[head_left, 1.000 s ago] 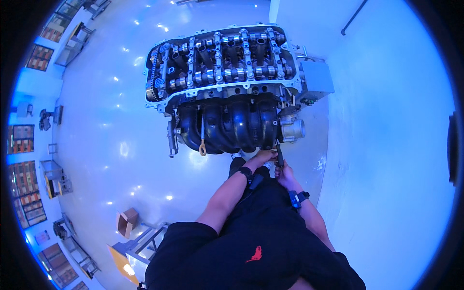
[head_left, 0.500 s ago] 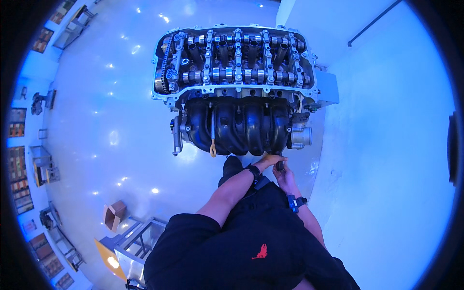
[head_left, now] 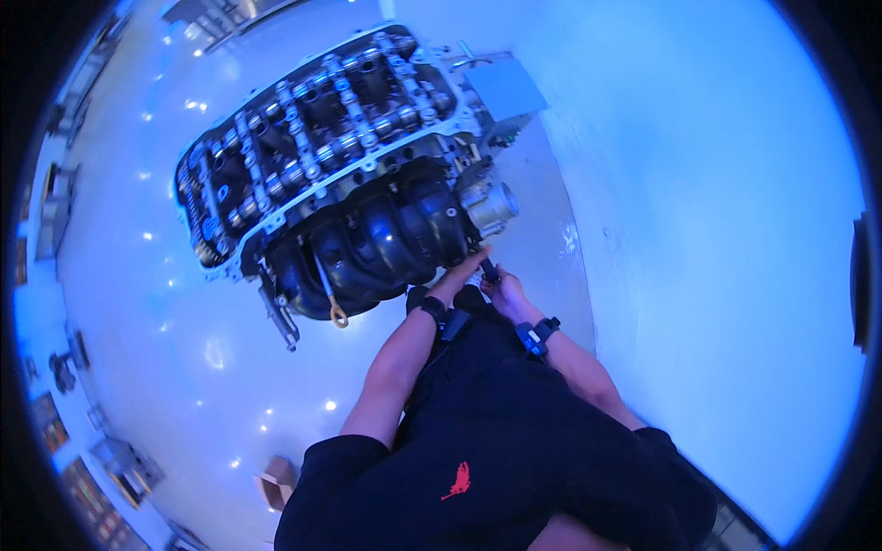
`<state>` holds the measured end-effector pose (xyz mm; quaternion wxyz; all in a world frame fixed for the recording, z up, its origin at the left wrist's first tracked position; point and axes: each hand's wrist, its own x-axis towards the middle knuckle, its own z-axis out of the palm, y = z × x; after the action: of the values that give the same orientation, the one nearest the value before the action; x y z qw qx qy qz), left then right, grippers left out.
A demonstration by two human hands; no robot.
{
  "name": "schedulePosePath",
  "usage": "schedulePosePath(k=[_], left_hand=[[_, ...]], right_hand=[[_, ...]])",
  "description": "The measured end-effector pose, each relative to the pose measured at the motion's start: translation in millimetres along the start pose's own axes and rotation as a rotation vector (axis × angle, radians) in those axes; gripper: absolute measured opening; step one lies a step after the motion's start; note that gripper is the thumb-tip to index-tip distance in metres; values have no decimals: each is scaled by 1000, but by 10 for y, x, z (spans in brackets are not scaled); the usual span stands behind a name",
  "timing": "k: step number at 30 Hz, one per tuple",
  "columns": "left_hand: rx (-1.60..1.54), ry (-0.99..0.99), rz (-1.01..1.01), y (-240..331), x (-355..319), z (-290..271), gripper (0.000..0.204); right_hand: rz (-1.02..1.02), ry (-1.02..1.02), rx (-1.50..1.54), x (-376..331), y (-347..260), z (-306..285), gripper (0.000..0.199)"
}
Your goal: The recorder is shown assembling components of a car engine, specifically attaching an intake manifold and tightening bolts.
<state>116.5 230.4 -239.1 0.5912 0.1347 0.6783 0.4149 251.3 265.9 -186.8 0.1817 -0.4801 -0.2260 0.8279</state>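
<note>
Both my hands are close together below the right end of the engine's black intake manifold point(head_left: 386, 225). My right hand point(head_left: 507, 292) is closed on a small dark, elongated part point(head_left: 490, 270). Beside it, my left hand point(head_left: 467, 267) has its fingers drawn together at the part's upper end, right by the manifold's lower edge. What the left fingers grip is hidden. The engine point(head_left: 312, 138) lies with its camshafts exposed. A dipstick with a yellowish loop handle point(head_left: 339, 317) hangs over the manifold's left side.
A silver throttle body point(head_left: 491, 208) juts out at the manifold's right end. A grey box-like panel point(head_left: 505, 87) adjoins the engine's far right. The white wall point(head_left: 698, 230) rises on the right. An open cardboard box point(head_left: 277, 482) sits on the floor at lower left.
My view has turned, so the engine now appears tilted and farther left. Both hands stay together at the manifold's right end, with the dark part still in the right hand.
</note>
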Motion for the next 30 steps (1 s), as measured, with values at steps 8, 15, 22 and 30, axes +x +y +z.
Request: schedulePosePath(k=[8,15,22,30], left_hand=[[-120,-130,-17,363,-382,-88,40],[-531,-290,19,342,-335,103,39],[-265,-104,-44,311,-189,40,35],[-315,-102,37,188,-327,14,36]], right_hand=[[-45,80,-79,-138,-7,149,37],[185,-105,243,60,-24,-349,30],[-89,70,-134,-52,-41,-97,33],[250,-28,-46,-129,-153,-50,35]])
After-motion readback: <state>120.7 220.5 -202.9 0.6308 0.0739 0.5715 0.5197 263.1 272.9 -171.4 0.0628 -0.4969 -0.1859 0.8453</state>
